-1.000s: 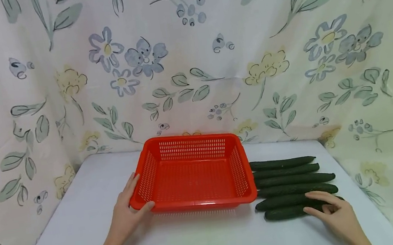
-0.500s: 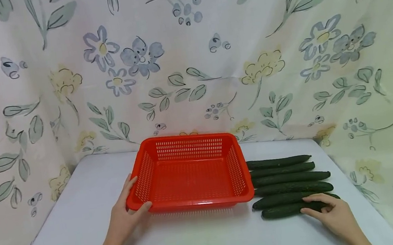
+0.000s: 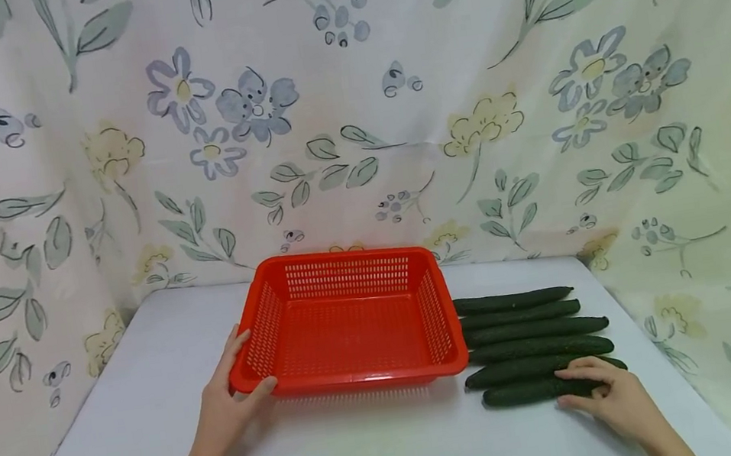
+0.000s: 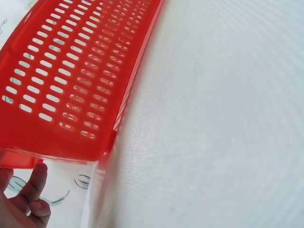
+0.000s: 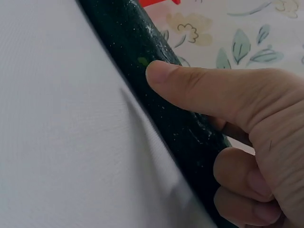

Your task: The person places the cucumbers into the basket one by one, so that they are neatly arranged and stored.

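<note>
A red plastic basket (image 3: 351, 381) with slotted walls stands on the white table, with nothing inside it. At its left front corner, my left hand (image 3: 222, 412) holds the rim, thumb over the front edge; bent fingertips (image 4: 37, 180) show just under the rim in the left wrist view. To the right of the basket lie several dark green cucumbers (image 3: 538, 330) in a row. The nearest cucumber (image 3: 519, 394) is between the thumb and fingers of my right hand (image 3: 617, 399). In the right wrist view the thumb presses on this cucumber (image 5: 128, 38) while other fingers curl against its side.
The white tabletop (image 3: 367, 451) extends in front of the basket and to its left. A floral curtain (image 3: 336, 108) hangs behind the table and along both sides. The basket's right wall stands close to the cucumbers' left ends.
My right hand has lowered onto the nearest cucumber, its thumb moving to the near side and its grip tightening. The left hand keeps hold of the basket. The head view has shifted slightly.
</note>
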